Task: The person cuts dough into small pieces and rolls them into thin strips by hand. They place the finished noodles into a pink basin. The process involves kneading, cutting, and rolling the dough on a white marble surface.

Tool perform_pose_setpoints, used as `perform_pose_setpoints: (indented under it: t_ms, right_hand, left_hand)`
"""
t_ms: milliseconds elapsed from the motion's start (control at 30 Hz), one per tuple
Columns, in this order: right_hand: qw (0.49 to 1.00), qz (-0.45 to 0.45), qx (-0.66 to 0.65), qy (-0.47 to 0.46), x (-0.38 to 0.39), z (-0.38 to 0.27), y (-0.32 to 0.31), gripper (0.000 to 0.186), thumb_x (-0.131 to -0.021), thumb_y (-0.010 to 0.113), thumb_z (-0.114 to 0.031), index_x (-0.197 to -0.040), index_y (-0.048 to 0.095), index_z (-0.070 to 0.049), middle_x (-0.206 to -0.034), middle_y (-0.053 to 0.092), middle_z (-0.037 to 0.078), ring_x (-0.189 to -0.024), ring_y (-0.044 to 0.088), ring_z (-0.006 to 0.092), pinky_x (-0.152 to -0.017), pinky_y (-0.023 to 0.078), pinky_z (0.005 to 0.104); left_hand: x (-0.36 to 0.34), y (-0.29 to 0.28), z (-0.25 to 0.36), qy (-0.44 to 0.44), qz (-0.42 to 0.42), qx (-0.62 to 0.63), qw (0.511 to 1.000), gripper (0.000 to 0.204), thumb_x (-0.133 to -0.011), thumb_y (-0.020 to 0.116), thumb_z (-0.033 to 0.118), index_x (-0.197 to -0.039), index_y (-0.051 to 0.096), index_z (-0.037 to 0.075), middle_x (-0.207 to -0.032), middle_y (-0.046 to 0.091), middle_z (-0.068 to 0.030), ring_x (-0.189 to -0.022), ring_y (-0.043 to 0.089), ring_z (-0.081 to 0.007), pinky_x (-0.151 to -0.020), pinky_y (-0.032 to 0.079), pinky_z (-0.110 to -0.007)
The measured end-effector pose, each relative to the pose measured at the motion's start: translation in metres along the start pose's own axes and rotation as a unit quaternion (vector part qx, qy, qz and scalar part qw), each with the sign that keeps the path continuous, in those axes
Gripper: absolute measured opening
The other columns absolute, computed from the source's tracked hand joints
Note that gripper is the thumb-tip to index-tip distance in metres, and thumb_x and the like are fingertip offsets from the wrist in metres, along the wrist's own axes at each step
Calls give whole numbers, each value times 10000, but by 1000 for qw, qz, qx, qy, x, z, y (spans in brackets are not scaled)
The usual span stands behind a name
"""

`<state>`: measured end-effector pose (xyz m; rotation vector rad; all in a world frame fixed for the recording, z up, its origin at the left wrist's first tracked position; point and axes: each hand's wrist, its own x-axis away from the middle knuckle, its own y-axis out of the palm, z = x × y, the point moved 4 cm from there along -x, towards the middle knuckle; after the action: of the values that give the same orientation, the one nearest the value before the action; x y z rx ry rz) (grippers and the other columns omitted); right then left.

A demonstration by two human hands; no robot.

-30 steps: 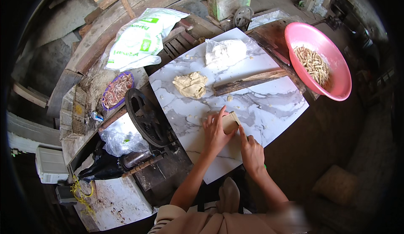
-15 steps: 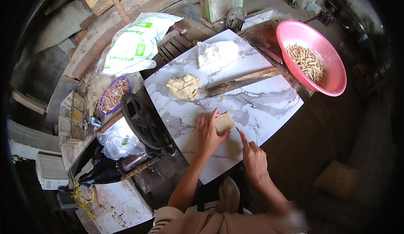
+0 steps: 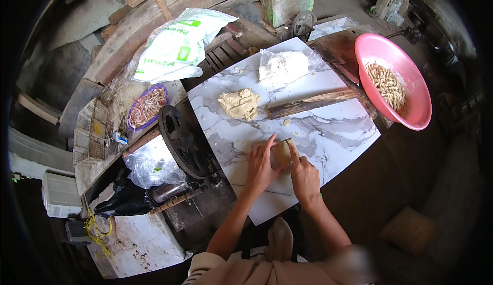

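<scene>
Head view, watched from my remote station: the left hand [image 3: 261, 166] holds a pale dough slab [image 3: 281, 154] on the marbled tabletop [image 3: 339, 144], nearer the person than a dough lump [image 3: 240, 104]; the right hand [image 3: 306, 181] curls, index finger at the slab's right side, its grip too hidden for me to tell.

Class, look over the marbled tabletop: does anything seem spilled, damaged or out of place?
Pale crumbs lie scattered over the tabletop, apart from the dough lump, like stray bits. The wooden piece right of the lump also looks odd: rough and worn against the smooth surface.
</scene>
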<state>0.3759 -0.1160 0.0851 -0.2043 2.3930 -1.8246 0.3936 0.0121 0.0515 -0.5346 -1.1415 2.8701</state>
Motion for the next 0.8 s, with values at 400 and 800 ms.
perform_pose_setpoints:
  t_ms: [400,800]
  right_hand:
    - [1000,18,16,-11,1,-1,8,667,-756,577,22,-1386,364,-35,-854,594,193,-721,662,315,-570,555,386]
    - [1000,21,6,-9,20,8,7,714,-736,573,37,-1406,351,-75,-809,579,165,-681,644,308,-576,536,391]
  left_hand:
    - [-1,0,-1,4,-6,4,1000,939,-642,812,177,-1424,302,78,-1170,556,-27,-1070,486,-248,-923,337,-429]
    - [-1,1,1,2,-6,9,1000,947,-632,810,174,-1427,304,83,-1169,557,-20,-1074,482,-242,-918,334,-430]
